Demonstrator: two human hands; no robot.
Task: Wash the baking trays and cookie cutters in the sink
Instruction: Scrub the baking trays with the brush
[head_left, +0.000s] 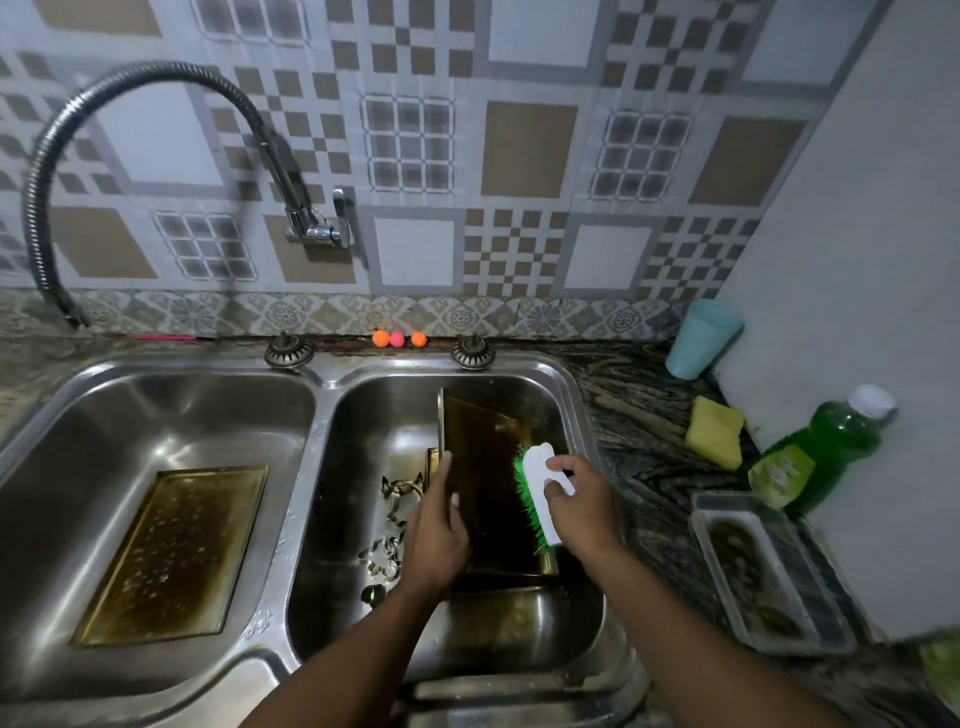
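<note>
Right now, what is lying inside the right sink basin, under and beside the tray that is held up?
Beside the tilted tray, metal cookie cutters lie on the right basin floor. Another tray seems to lie under it, partly covered. The drain is hidden.

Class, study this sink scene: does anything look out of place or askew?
Three small orange and pink balls sit on the ledge behind the steel double sink, odd among washing things. The light blue plastic cup leans tilted against the wall.
</note>
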